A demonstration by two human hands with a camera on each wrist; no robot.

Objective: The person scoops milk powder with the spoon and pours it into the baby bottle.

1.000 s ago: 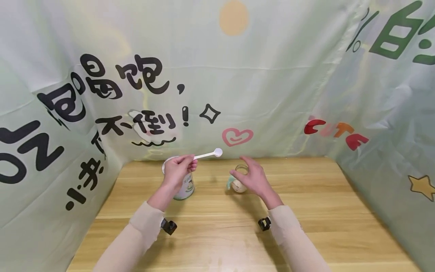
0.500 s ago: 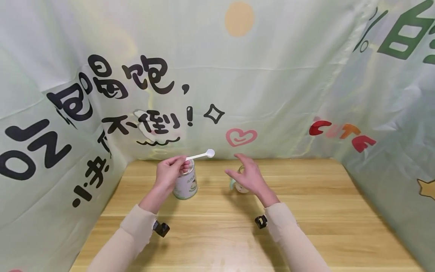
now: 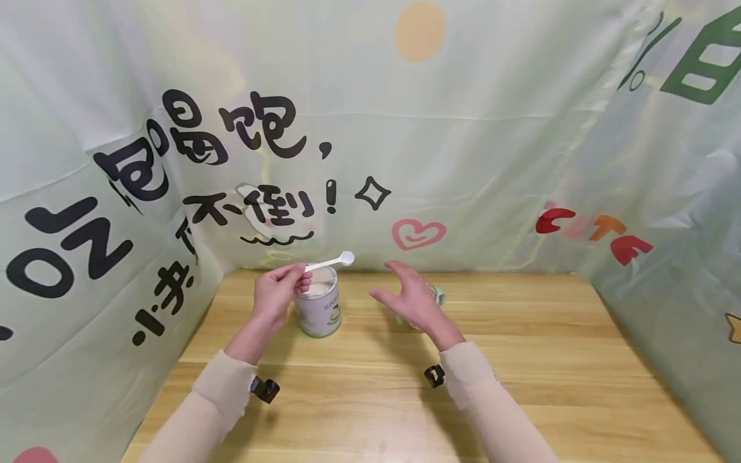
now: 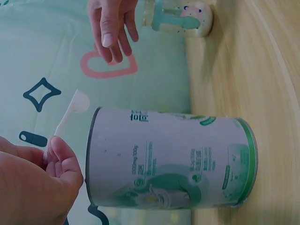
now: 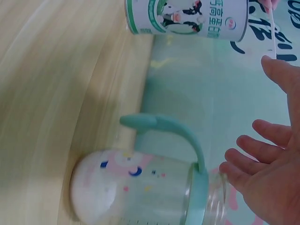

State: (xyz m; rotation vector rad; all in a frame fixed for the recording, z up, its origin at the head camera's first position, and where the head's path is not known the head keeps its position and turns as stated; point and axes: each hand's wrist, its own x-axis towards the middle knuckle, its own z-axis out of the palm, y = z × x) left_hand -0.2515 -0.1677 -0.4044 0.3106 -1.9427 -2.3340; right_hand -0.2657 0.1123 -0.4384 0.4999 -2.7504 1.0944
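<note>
My left hand (image 3: pixel 274 292) pinches the handle of a white measuring scoop (image 3: pixel 346 258) between thumb and fingers, at the near left rim of an open milk powder can (image 3: pixel 318 315). The scoop's bowl points right, above the can's far rim. Pale powder shows inside the can, which stands upright. My right hand (image 3: pixel 413 299) holds nothing, its thumb and fingers spread apart. Beside it stands a clear, lidless baby bottle (image 5: pixel 145 187) with mint-green handles (image 5: pixel 161 123), mostly hidden by that hand in the head view. The bottle's lower part looks white.
Both vessels stand toward the back of a wooden table (image 3: pixel 370 399). Printed cloth walls (image 3: pixel 492 161) rise behind the table and along both sides. A small black camera (image 3: pixel 265 390) sits on the left wrist, another (image 3: pixel 434 375) on the right.
My left hand has drawn left with the scoop, uncovering the can's open top. The right hand has shifted left off the bottle's mouth, fingers still spread. The head view has turned slightly left.
</note>
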